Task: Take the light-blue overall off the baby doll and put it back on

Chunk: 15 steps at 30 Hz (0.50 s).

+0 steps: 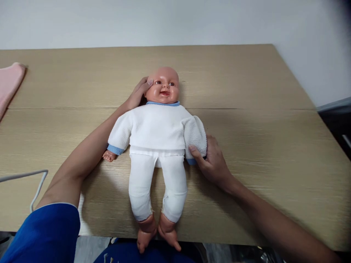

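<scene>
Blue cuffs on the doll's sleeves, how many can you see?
2. One blue cuff is beside the left forearm, at the doll's wrist. The other blue cuff is on the sleeve held by the right hand, which hides part of it.

The doll's head hides part of the left grip.

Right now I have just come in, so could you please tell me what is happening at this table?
A person is handling a baby doll that lies face up on the table, its feet at the near edge. The left hand rests against the side of the doll's head, and the right hand holds one sleeve of its white top. A pink cloth lies apart, at the far left.
</scene>
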{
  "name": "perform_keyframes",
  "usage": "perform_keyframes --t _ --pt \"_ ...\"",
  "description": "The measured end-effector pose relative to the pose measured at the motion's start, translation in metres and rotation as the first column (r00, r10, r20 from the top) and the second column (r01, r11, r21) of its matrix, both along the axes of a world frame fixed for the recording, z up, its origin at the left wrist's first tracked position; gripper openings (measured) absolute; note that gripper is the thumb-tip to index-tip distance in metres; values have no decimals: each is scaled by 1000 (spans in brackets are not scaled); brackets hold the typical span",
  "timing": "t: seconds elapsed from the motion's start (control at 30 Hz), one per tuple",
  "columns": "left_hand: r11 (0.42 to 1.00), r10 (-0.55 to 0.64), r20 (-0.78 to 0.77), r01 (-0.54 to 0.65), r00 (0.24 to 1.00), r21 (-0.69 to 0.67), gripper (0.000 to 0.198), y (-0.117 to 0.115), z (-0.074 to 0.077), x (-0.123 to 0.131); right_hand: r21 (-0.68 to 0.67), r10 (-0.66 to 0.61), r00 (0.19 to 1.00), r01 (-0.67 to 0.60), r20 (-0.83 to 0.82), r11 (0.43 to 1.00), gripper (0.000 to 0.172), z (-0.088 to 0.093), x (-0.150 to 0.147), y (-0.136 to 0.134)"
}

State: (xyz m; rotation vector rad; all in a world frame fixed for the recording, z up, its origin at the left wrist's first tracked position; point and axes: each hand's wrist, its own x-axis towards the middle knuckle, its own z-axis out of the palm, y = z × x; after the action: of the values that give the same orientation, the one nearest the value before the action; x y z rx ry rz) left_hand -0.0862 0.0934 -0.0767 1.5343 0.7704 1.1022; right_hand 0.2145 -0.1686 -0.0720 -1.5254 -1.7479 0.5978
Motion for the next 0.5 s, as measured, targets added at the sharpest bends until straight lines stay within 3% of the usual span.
perform_keyframes --t 0.13,0.5 --pt "998 -44 44 46 998 -40 53 5 -3 -3 -15 -10 1000 10 0 1000 64 1 0 0" --pt "1000 10 50 -9 999 -28 58 4 -2 1 -2 -1 1000 1 15 1000 64 2 0 2"
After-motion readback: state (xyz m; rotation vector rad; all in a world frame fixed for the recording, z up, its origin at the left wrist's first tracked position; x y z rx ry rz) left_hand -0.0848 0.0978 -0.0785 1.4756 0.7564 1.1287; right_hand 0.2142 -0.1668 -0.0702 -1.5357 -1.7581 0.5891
